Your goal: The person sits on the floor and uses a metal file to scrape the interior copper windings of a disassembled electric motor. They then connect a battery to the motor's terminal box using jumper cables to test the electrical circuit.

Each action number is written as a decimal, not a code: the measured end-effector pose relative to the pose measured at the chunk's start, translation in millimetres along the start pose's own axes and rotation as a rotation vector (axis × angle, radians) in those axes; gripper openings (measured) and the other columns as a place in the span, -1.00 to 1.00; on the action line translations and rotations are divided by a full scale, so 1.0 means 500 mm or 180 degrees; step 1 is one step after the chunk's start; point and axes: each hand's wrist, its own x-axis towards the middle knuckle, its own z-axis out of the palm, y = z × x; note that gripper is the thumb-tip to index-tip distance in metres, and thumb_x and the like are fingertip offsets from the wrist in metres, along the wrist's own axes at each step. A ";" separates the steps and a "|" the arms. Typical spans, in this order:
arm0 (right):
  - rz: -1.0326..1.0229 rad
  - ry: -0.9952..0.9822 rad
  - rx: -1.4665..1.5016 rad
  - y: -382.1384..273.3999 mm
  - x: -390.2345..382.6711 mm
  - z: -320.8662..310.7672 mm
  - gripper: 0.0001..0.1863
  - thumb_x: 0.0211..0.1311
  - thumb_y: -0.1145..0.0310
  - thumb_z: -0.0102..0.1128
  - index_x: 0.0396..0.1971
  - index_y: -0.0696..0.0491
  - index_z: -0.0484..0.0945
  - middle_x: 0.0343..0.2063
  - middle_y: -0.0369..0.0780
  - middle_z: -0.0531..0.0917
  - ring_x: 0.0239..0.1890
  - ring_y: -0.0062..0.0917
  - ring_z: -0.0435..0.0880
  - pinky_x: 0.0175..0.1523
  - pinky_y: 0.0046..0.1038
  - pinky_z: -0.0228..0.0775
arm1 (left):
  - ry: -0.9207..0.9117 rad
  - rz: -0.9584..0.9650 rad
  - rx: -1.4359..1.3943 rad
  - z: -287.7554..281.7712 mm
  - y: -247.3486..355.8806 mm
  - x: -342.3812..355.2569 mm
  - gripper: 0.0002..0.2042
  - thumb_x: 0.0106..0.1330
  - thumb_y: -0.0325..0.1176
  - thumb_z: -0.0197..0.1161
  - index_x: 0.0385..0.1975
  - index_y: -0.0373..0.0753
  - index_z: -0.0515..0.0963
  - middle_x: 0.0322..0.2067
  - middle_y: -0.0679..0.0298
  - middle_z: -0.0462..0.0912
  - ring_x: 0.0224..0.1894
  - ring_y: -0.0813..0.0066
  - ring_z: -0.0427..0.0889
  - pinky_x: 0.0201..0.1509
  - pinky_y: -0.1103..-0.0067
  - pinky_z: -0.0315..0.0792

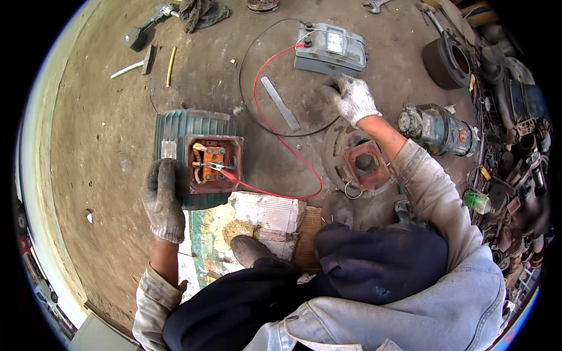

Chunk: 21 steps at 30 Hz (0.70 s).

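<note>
A green finned electric motor [196, 120] lies on the ground at left, its reddish terminal box [235, 158] uncovered. Inside sits an orange terminal block [213, 155] with a metal clip [215, 167] on it. From the clip a red lead [310, 195] loops to a grey box-shaped meter [331, 50]. My left hand [164, 199], in a dirty knit glove, has its fingers curled against the motor's near left side. In a white glove with darkened fingertips, my right hand [353, 98] is closed just in front of the meter; anything between its fingers is hidden. A black lead [241, 79] passes beneath that hand.
A flat metal bar [280, 104] lies between motor and meter. Right of my knees are a round flange with a square red frame [367, 165] and a small motor [439, 130]. Metal parts [515, 193] pile along the right edge. Cardboard [266, 216] lies under my foot.
</note>
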 end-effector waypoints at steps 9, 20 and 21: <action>-0.0543 -0.1709 -0.1892 0.167 0.048 -0.019 -0.75 0.22 0.36 0.29 -0.10 -0.03 0.73 -0.05 -0.08 0.73 0.03 -0.10 0.71 0.10 -0.12 0.58 | 0.0013 0.0226 0.0050 -0.009 0.008 -0.002 -0.74 0.59 -0.15 0.17 -0.15 -0.22 0.62 -0.42 0.44 0.61 -0.50 0.74 0.43 -0.45 0.70 0.26; -0.1497 -0.2244 -0.1902 0.161 0.069 -0.001 -0.81 0.20 0.51 0.18 -0.21 0.15 0.67 -0.14 0.02 0.71 -0.04 -0.03 0.70 0.04 -0.12 0.57 | -0.0070 0.0883 0.0365 -0.015 -0.038 0.023 -0.72 0.63 -0.20 0.12 -0.07 -0.31 0.60 -0.26 0.31 0.70 -0.31 0.63 0.61 -0.19 0.63 0.53; -0.1561 -0.2201 -0.1824 0.160 0.066 0.001 -0.82 0.18 0.51 0.18 -0.22 0.16 0.67 -0.15 0.02 0.71 -0.05 -0.04 0.70 0.04 -0.12 0.58 | -0.0045 0.0931 0.0458 -0.013 -0.037 0.024 -0.73 0.63 -0.20 0.12 -0.08 -0.31 0.60 -0.27 0.31 0.70 -0.32 0.64 0.60 -0.20 0.64 0.51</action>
